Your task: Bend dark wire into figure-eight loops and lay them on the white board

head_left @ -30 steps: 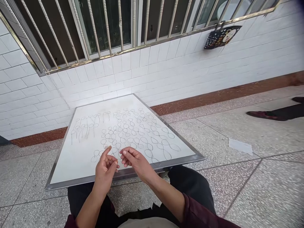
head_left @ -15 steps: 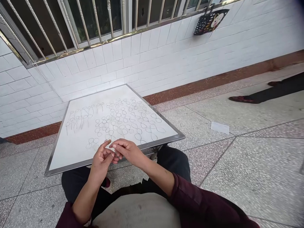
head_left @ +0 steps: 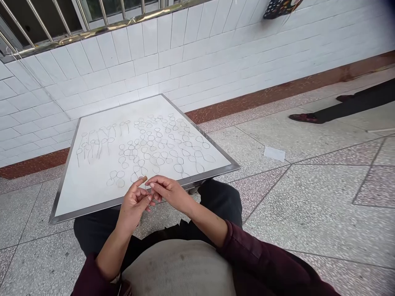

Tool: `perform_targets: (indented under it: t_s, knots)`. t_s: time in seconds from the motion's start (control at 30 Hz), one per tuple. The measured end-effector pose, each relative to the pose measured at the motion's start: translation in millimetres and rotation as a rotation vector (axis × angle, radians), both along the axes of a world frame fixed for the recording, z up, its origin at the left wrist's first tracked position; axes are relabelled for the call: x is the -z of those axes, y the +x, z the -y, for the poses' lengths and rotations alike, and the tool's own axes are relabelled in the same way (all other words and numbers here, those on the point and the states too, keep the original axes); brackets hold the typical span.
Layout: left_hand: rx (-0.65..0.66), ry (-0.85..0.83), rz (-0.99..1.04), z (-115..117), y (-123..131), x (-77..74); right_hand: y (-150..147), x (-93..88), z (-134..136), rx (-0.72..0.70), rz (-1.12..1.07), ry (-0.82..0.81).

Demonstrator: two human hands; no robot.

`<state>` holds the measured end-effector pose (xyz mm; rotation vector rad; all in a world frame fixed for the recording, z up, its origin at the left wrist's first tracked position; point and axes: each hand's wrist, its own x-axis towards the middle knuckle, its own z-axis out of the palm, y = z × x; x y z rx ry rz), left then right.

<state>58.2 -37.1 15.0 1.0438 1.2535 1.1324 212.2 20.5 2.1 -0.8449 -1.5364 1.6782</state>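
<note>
Beside a white-tiled wall (head_left: 185,61), a table (head_left: 82,193) is carrying wire loops (head_left: 158,150) spread flat, presumably against tangling, while the left hand (head_left: 134,205) and right hand (head_left: 173,195) are pinching a fine wire (head_left: 150,192) near its front edge, likely steadying it from both sides.

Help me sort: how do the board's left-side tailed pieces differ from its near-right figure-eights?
The tailed pieces have one ring and a tail; the figure-eights have two loops. The figure-eights' loops look larger than the tailed pieces' rings. Both are thin, dark and on the board.
</note>
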Motion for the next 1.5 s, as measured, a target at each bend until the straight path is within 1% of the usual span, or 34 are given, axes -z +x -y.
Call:
perform_targets:
  t_s: [0.17,0.27,0.33,0.4,0.47,0.53,0.6,0.67,0.7,0.77,0.87,0.93,1.0,1.1,1.17,1.23,1.3,1.4,1.5]
  knots:
    - [0.037,-0.019,-0.085,-1.1,-0.1,3.4,5.2,-0.3,0.2,-0.037,0.07,0.043]
    - [0.05,-0.025,-0.098,-0.7,0.5,6.0,8.2,-7.3,-3.0,-0.108,0.164,0.138]
    - [0.055,-0.027,-0.098,-0.5,0.6,7.6,10.2,-13.9,-7.0,-0.185,0.243,0.302]
    - [0.047,-0.029,-0.099,-0.6,0.2,9.1,12.2,-20.6,-11.9,-0.243,0.337,0.542]
    - [0.032,-0.03,-0.098,-0.8,-0.5,11.0,13.9,-26.4,-16.3,-0.274,0.428,0.786]
    - [0.022,-0.028,-0.091,-1.0,-1.3,13.3,14.7,-30.7,-19.3,-0.296,0.5,0.974]
    - [0.016,-0.021,-0.081,-0.8,-1.7,15.4,14.4,-32.7,-20.6,-0.306,0.542,1.092]
    - [0.007,-0.013,-0.072,-0.3,-1.8,16.4,12.7,-31.5,-20.3,-0.285,0.538,1.124]
    - [0.002,-0.011,-0.066,0.0,-1.7,16.4,11.3,-29.4,-19.6,-0.252,0.513,1.111]
    - [-0.006,-0.009,-0.056,0.3,-1.4,15.3,7.6,-23.0,-17.4,-0.124,0.435,1.033]
    - [-0.014,-0.012,-0.046,-0.2,-1.3,12.5,2.2,-12.2,-13.5,0.127,0.331,0.847]
    - [-0.012,-0.016,-0.043,-0.9,-1.6,11.4,0.8,-8.4,-11.4,0.228,0.301,0.725]
    - [-0.006,-0.021,-0.049,-1.3,-2.2,12.0,1.8,-9.1,-10.0,0.223,0.3,0.609]
    - [0.01,-0.025,-0.067,-1.4,-2.8,14.6,5.6,-14.9,-8.7,0.093,0.313,0.417]
    - [0.02,-0.023,-0.072,-1.5,-2.9,15.6,6.9,-17.9,-8.4,0.067,0.279,0.301]
    - [0.028,-0.012,-0.071,-1.6,-3.1,15.0,6.5,-18.1,-8.7,0.12,0.16,0.184]
    - [0.034,0.0,-0.069,-1.5,-3.4,13.1,5.3,-16.2,-9.4,0.172,-0.017,0.028]
    - [0.051,0.003,-0.061,-1.1,-4.2,10.1,5.1,-13.2,-10.8,0.173,-0.251,-0.21]
    - [0.053,-0.002,-0.062,-1.0,-5.1,9.5,7.8,-12.0,-11.5,0.16,-0.414,-0.378]
